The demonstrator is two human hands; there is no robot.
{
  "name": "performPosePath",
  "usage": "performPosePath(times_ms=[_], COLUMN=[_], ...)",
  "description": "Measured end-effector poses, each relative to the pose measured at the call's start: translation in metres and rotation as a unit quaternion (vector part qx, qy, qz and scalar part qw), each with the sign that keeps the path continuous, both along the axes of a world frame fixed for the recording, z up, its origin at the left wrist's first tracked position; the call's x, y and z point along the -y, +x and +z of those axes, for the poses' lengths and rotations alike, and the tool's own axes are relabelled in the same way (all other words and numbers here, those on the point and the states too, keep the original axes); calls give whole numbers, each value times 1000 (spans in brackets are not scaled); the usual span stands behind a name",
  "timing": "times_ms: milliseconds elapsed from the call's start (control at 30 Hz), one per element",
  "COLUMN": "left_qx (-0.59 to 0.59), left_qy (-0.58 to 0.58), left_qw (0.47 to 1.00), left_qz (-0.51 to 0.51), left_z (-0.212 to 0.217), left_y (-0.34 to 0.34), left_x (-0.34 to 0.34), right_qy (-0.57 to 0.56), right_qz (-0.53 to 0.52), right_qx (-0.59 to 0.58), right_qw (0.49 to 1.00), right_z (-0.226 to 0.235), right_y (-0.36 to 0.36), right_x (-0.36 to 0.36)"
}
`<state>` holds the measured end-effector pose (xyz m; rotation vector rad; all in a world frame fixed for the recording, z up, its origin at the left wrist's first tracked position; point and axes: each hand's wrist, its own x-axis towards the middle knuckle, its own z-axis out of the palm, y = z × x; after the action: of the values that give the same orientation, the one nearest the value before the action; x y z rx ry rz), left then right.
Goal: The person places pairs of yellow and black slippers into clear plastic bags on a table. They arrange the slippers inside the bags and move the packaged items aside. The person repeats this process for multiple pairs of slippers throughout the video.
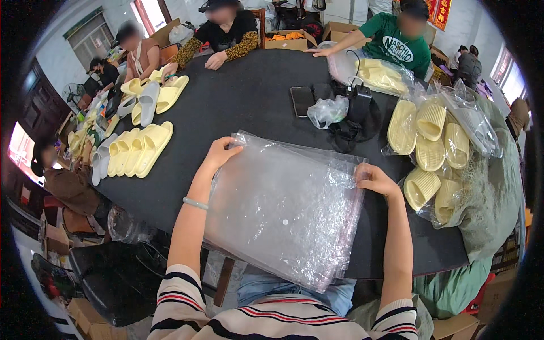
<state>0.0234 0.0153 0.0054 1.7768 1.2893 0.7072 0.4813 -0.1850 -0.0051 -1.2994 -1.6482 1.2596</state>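
Note:
A stack of clear plastic bags (pixel 277 204) lies at the near edge of the black table, partly overhanging it toward my lap. My left hand (pixel 222 153) pinches the stack's far left corner between thumb and fingers. At its far right corner, my right hand (pixel 374 178) grips the plastic in the same way. The sheets look slightly fanned along the right side. Left of the stack, a row of yellow slippers (pixel 148 148) stands on the table beside grey ones. To the right lie several yellow slippers (pixel 429 153) in clear bags.
A phone (pixel 302 102), a crumpled plastic bag (pixel 328 111) and a black device with straps (pixel 359 105) lie ahead. Co-workers sit around the far side, one in a green shirt (pixel 399 45). A green woven sack (pixel 493 187) drapes the right edge. A black chair (pixel 116 280) stands at lower left.

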Motion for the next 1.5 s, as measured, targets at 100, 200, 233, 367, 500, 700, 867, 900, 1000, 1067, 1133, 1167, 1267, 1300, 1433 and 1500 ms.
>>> performPosePath(times_ms=[100,200,233,367,500,700,867,900,1000,1067,1133,1167,1267,1300,1433,1500], left_qx=[88,183,195,244,218,236,250,244,234,220,196,170,46,44,-23,-41], left_qy=[-44,-65,-67,-81,-78,-79,-66,-60,-54,-50,-43,-37,3,-2,-43,-86], left_qw=[995,981,978,965,970,967,965,968,971,974,979,984,999,998,996,992], left_qz=[16,28,30,46,76,57,34,23,0,-15,-36,-28,30,42,79,83], left_z=[3,3,4,5,15,0,0,-2,-7,-8,-8,-8,-14,-10,16,21], left_y=[-6,-13,-17,-40,-62,-80,-63,-62,-58,-55,-51,-48,-51,-48,-31,-31], left_x=[4,6,7,5,16,19,31,30,27,27,28,29,25,27,33,29], right_qy=[-24,-10,0,36,34,45,24,35,44,33,19,10,0,-3,0,3], right_qz=[-11,-20,-23,-41,-67,-100,-102,-96,-84,-103,-135,-157,-183,-188,-174,-169], right_qx=[-1,-13,-20,-2,17,4,-23,-26,-29,-60,-78,-80,-75,-69,-52,-60], right_qw=[1000,1000,1000,999,997,994,994,994,995,992,988,984,980,980,983,984], right_z=[2,5,5,1,5,3,1,-2,-8,-7,-3,-2,-2,-2,-7,-8], right_y=[-4,-9,-11,-11,-17,-21,-16,-14,-10,-11,-14,-14,-18,-18,-15,-14], right_x=[-1,1,2,-1,-2,-6,-5,-6,-9,-8,-7,-7,-11,-10,-11,-11])
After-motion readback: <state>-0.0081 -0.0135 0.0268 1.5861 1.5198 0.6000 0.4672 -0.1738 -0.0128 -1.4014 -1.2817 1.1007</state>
